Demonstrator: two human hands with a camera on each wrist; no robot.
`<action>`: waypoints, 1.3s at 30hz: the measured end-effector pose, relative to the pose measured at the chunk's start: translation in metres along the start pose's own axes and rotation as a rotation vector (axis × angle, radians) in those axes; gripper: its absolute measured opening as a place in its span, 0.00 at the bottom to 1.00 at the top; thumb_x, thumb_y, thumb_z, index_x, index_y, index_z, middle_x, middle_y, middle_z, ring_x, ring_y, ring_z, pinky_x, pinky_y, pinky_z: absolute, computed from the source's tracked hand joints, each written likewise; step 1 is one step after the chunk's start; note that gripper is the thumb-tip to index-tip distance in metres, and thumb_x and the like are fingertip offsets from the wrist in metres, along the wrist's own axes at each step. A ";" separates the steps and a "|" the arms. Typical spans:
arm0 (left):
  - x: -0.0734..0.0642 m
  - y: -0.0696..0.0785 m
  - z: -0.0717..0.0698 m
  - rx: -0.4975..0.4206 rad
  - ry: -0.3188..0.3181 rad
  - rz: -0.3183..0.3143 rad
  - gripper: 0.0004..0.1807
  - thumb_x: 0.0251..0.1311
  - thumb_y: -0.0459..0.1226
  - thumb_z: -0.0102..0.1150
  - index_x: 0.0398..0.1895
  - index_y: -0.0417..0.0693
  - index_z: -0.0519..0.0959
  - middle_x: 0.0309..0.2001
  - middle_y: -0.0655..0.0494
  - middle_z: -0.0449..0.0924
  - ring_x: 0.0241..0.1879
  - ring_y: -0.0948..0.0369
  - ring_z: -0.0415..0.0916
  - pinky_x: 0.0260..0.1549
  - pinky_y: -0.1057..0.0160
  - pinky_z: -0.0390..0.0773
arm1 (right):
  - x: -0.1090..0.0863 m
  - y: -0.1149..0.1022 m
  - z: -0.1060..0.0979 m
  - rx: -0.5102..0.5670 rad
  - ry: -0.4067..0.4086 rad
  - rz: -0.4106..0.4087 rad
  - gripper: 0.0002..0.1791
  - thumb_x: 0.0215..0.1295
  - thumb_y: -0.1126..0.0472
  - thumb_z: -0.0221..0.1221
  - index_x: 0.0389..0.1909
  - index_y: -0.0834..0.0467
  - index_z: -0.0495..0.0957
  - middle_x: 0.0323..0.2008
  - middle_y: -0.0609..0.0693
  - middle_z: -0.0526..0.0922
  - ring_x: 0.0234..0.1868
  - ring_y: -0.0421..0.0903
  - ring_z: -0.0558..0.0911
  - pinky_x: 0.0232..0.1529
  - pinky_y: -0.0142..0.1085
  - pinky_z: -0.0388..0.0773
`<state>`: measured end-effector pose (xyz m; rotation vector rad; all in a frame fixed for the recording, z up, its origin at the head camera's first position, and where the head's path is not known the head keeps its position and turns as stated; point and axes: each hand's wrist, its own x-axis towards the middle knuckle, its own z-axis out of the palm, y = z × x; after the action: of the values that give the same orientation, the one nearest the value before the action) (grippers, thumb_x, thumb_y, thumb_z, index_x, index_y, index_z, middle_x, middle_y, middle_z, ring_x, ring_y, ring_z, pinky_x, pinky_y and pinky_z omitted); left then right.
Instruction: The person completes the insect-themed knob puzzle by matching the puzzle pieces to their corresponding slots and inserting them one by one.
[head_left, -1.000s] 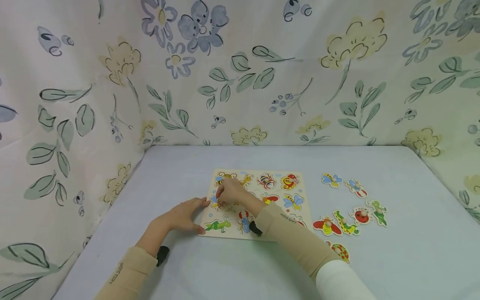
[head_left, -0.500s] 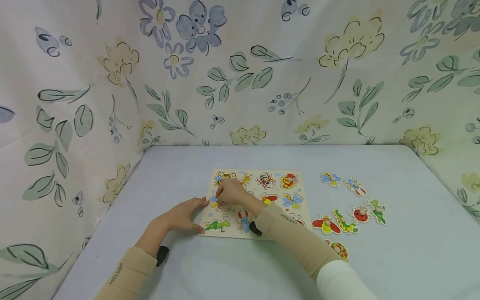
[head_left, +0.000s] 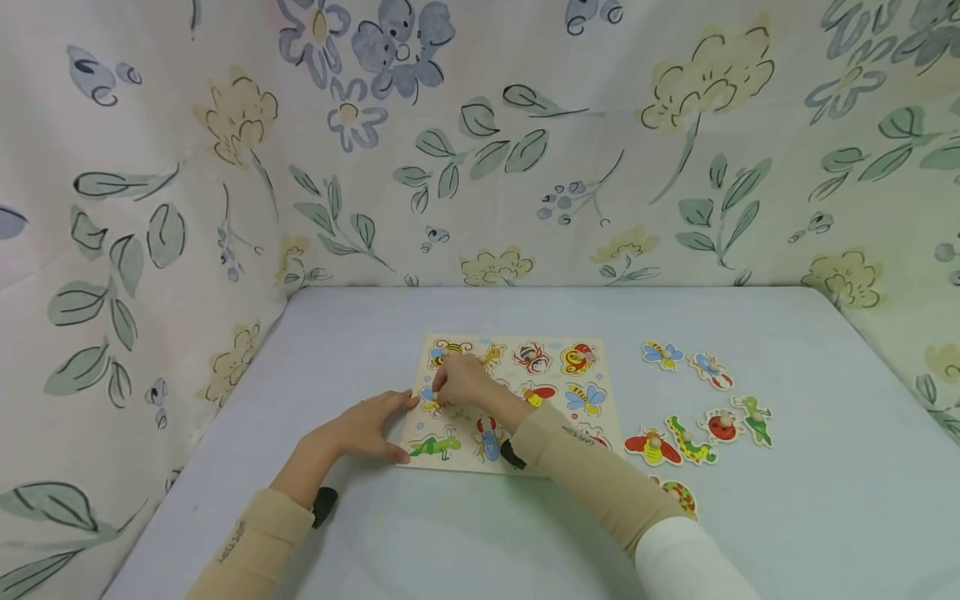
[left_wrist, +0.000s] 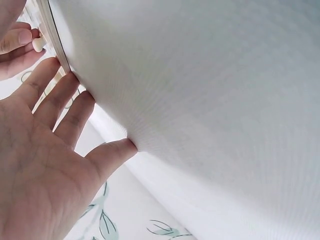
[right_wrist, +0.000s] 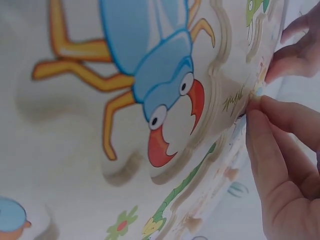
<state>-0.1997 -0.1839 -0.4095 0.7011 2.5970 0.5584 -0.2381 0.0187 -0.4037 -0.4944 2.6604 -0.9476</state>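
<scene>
A wooden insect puzzle board (head_left: 461,465) lies flat on the table. My right hand (head_left: 467,383) is over its left part and pinches the small round knob (left_wrist: 38,44) of a puzzle piece between thumb and fingers. A blue-winged insect (head_left: 427,395) shows beside those fingertips; the hand hides most of that spot. At the board's left edge, my left hand (head_left: 363,429) rests with fingers spread, its fingertips touching the edge. The right wrist view shows a blue stag beetle picture (right_wrist: 160,65) in a recess, with my right hand (right_wrist: 287,165) beyond it.
Loose knobbed pieces lie right of the board: a blue-winged insect (head_left: 662,356), stag beetle (head_left: 710,371), ladybug (head_left: 723,426), grasshopper (head_left: 753,421), caterpillar (head_left: 690,440), red-winged insect (head_left: 654,447) and a red-and-green spotted piece (head_left: 678,497), partly behind the right sleeve. A floral curtain (head_left: 480,167) hangs behind.
The head view has shifted slightly. Both hands keep their places on the board, and the loose pieces lie as before.
</scene>
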 end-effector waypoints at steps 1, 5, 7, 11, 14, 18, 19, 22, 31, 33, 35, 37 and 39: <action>0.000 0.000 0.000 0.000 0.000 0.003 0.47 0.46 0.47 0.74 0.70 0.39 0.65 0.71 0.40 0.60 0.69 0.39 0.56 0.65 0.37 0.57 | 0.000 0.001 -0.001 0.010 -0.006 -0.002 0.03 0.59 0.66 0.65 0.32 0.60 0.87 0.41 0.52 0.84 0.49 0.50 0.78 0.47 0.39 0.78; 0.001 0.001 -0.001 0.002 -0.001 0.009 0.48 0.46 0.47 0.74 0.70 0.39 0.64 0.71 0.40 0.60 0.69 0.39 0.56 0.66 0.37 0.57 | -0.003 0.004 -0.005 0.044 -0.005 -0.013 0.08 0.58 0.65 0.66 0.38 0.61 0.86 0.43 0.53 0.85 0.58 0.51 0.76 0.50 0.42 0.78; 0.001 0.001 -0.002 0.008 -0.002 0.011 0.48 0.46 0.47 0.74 0.70 0.39 0.64 0.71 0.40 0.60 0.69 0.39 0.55 0.66 0.37 0.57 | -0.004 0.006 -0.007 0.078 0.005 -0.010 0.11 0.57 0.64 0.66 0.41 0.62 0.86 0.43 0.53 0.85 0.56 0.51 0.77 0.47 0.39 0.79; 0.001 0.002 -0.002 0.012 -0.004 0.015 0.48 0.46 0.48 0.74 0.70 0.39 0.64 0.71 0.39 0.60 0.69 0.39 0.55 0.66 0.37 0.57 | -0.009 0.011 -0.014 0.175 0.042 -0.006 0.13 0.57 0.64 0.67 0.43 0.63 0.85 0.41 0.54 0.85 0.42 0.49 0.81 0.37 0.33 0.79; 0.001 0.002 -0.002 0.016 -0.006 0.009 0.48 0.46 0.48 0.73 0.71 0.40 0.64 0.71 0.39 0.60 0.69 0.39 0.55 0.66 0.37 0.57 | -0.014 0.014 -0.020 0.265 0.069 0.012 0.13 0.57 0.64 0.66 0.43 0.64 0.85 0.42 0.54 0.85 0.39 0.47 0.82 0.37 0.32 0.80; 0.000 0.002 -0.002 0.017 -0.006 -0.002 0.49 0.46 0.48 0.73 0.71 0.40 0.63 0.71 0.39 0.59 0.70 0.39 0.55 0.66 0.38 0.57 | -0.021 0.017 -0.026 0.306 0.085 0.041 0.13 0.58 0.63 0.66 0.44 0.63 0.85 0.42 0.53 0.86 0.38 0.46 0.83 0.36 0.33 0.81; 0.000 0.002 -0.002 0.019 -0.006 0.001 0.49 0.46 0.49 0.73 0.71 0.39 0.63 0.71 0.39 0.59 0.69 0.39 0.55 0.66 0.37 0.57 | -0.023 0.018 -0.027 0.302 0.087 0.043 0.13 0.58 0.63 0.66 0.43 0.63 0.85 0.42 0.53 0.86 0.38 0.46 0.83 0.36 0.33 0.81; -0.001 0.002 -0.002 0.023 -0.003 0.000 0.49 0.46 0.49 0.73 0.70 0.39 0.64 0.71 0.39 0.59 0.69 0.38 0.56 0.65 0.37 0.57 | -0.029 0.021 -0.030 0.281 0.085 0.037 0.12 0.58 0.63 0.67 0.42 0.63 0.85 0.38 0.51 0.87 0.37 0.45 0.83 0.36 0.32 0.79; -0.003 0.003 0.001 0.033 0.007 -0.008 0.49 0.45 0.49 0.73 0.70 0.40 0.64 0.70 0.39 0.61 0.68 0.38 0.57 0.64 0.36 0.58 | -0.050 0.031 -0.036 0.269 0.073 -0.028 0.10 0.56 0.66 0.68 0.39 0.66 0.85 0.32 0.51 0.87 0.34 0.42 0.83 0.35 0.31 0.80; -0.003 0.003 0.001 0.031 0.011 -0.001 0.49 0.45 0.49 0.73 0.70 0.40 0.64 0.70 0.39 0.61 0.68 0.38 0.57 0.64 0.36 0.58 | -0.055 0.033 -0.038 0.262 0.072 -0.032 0.10 0.57 0.66 0.68 0.38 0.66 0.85 0.32 0.51 0.87 0.33 0.42 0.84 0.35 0.31 0.80; -0.003 0.003 0.001 0.030 0.012 0.005 0.49 0.45 0.48 0.73 0.70 0.39 0.64 0.70 0.39 0.61 0.68 0.38 0.57 0.64 0.35 0.58 | -0.061 0.035 -0.041 0.254 0.069 -0.035 0.10 0.57 0.66 0.67 0.39 0.66 0.85 0.32 0.51 0.87 0.33 0.42 0.84 0.35 0.31 0.80; -0.003 0.003 0.000 0.029 0.012 0.006 0.48 0.45 0.48 0.73 0.70 0.39 0.64 0.70 0.39 0.61 0.68 0.38 0.57 0.64 0.35 0.58 | -0.067 0.037 -0.044 0.254 0.068 -0.032 0.10 0.58 0.65 0.67 0.39 0.66 0.85 0.33 0.50 0.87 0.34 0.42 0.84 0.36 0.32 0.81; -0.003 0.004 0.000 0.028 0.011 0.009 0.48 0.46 0.48 0.73 0.70 0.40 0.64 0.71 0.39 0.60 0.68 0.37 0.56 0.64 0.35 0.58 | -0.074 0.039 -0.048 0.258 0.074 -0.029 0.11 0.58 0.65 0.67 0.40 0.66 0.85 0.34 0.50 0.87 0.35 0.42 0.84 0.37 0.33 0.81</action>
<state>-0.1959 -0.1820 -0.4070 0.7205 2.6174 0.5313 -0.1980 0.1039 -0.3828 -0.4471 2.5476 -1.3176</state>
